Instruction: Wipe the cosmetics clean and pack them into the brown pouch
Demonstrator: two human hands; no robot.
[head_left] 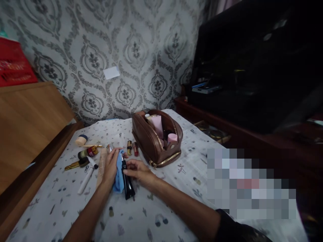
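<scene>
My left hand (112, 165) is closed around a blue cloth (118, 183), which hangs down below its fingers. Against the cloth's right side lies a black squeeze tube (128, 188) with a narrow silvery tip pointing away from me. The fingers of my right hand (136, 169) are bent and pinch this tube near its upper part. Beyond my hands stands an open brown cosmetic bag (143, 136) with a gold zipper. Inside it are a pale pink tube (157, 125) and a pink-lidded jar (172, 137).
Left of my hands lie a beige tube (101, 164), a white pen-like stick (85, 181), a dark brush (77, 164), a green-and-red bottle (88, 152) and a small jar (81, 139). A gold-and-black lipstick (129, 147) and a red one (135, 149) stand by the bag.
</scene>
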